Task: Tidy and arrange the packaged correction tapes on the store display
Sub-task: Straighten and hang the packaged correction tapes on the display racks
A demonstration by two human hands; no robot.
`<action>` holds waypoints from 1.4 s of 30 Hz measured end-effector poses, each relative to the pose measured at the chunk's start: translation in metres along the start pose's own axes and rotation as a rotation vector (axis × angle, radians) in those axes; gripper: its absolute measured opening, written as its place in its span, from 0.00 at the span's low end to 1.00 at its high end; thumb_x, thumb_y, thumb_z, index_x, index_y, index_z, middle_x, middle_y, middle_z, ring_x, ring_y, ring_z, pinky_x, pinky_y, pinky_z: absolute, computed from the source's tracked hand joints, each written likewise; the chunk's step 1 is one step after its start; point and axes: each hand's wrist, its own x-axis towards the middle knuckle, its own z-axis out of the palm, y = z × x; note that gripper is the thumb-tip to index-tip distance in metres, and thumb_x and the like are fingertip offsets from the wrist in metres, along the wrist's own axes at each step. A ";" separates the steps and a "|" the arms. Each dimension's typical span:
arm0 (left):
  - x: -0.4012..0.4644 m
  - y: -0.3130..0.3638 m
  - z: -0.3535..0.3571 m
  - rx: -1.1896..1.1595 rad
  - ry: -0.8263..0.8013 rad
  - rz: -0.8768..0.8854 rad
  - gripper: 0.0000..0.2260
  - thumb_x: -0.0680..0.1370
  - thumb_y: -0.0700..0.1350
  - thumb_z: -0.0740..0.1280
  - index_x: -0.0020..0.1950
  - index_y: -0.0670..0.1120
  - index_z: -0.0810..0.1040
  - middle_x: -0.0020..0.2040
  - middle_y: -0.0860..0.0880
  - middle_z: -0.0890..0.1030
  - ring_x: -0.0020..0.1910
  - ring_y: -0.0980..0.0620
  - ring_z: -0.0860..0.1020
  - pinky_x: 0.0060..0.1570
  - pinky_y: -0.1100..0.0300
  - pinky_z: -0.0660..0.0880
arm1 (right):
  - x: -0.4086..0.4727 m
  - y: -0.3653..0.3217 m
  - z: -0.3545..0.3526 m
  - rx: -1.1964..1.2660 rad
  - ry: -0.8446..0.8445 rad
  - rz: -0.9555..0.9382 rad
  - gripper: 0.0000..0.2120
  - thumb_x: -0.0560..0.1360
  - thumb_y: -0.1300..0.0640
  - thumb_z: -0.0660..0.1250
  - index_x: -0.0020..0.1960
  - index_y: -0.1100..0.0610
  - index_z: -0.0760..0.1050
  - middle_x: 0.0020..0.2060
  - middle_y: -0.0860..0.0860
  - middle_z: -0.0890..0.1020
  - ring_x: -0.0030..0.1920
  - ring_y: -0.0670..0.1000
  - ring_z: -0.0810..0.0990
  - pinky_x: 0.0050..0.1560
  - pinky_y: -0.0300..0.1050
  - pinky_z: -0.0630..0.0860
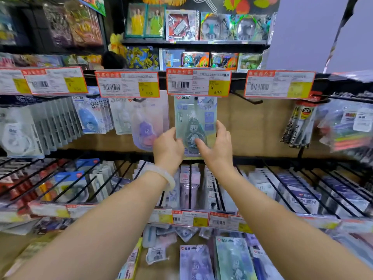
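Where hands [168, 147] grip: pack [195, 122] base hidden.

Two hands [168, 147]; four upper price tags [198, 82].

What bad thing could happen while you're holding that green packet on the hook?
1. Both hands, left hand and right hand, only pinch the green packet by its lower edges, so it might slip off the hook.
2. The left hand sits close to the purple packet hanging beside it and could knock it crooked.
3. A dropped packet would likely land among the packets below.
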 end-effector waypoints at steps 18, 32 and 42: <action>-0.069 0.002 -0.016 0.421 -0.335 0.031 0.29 0.76 0.43 0.66 0.74 0.42 0.58 0.71 0.40 0.59 0.69 0.39 0.61 0.66 0.50 0.62 | -0.064 -0.010 -0.019 -0.400 -0.129 -0.084 0.31 0.74 0.57 0.66 0.74 0.58 0.57 0.66 0.57 0.63 0.67 0.58 0.63 0.67 0.48 0.62; -0.198 -0.063 -0.073 0.342 -0.402 0.327 0.14 0.76 0.40 0.63 0.61 0.39 0.74 0.60 0.40 0.73 0.60 0.40 0.69 0.57 0.50 0.67 | -0.226 0.003 -0.014 -0.364 -0.174 -0.234 0.14 0.69 0.65 0.63 0.54 0.66 0.76 0.47 0.62 0.76 0.50 0.55 0.73 0.42 0.40 0.65; -0.244 -0.128 -0.039 0.547 -0.676 0.217 0.11 0.74 0.40 0.63 0.56 0.40 0.75 0.55 0.41 0.74 0.54 0.39 0.73 0.51 0.46 0.72 | -0.280 0.062 0.002 -0.548 -0.480 0.085 0.14 0.73 0.63 0.65 0.57 0.67 0.74 0.52 0.63 0.73 0.53 0.63 0.72 0.50 0.52 0.69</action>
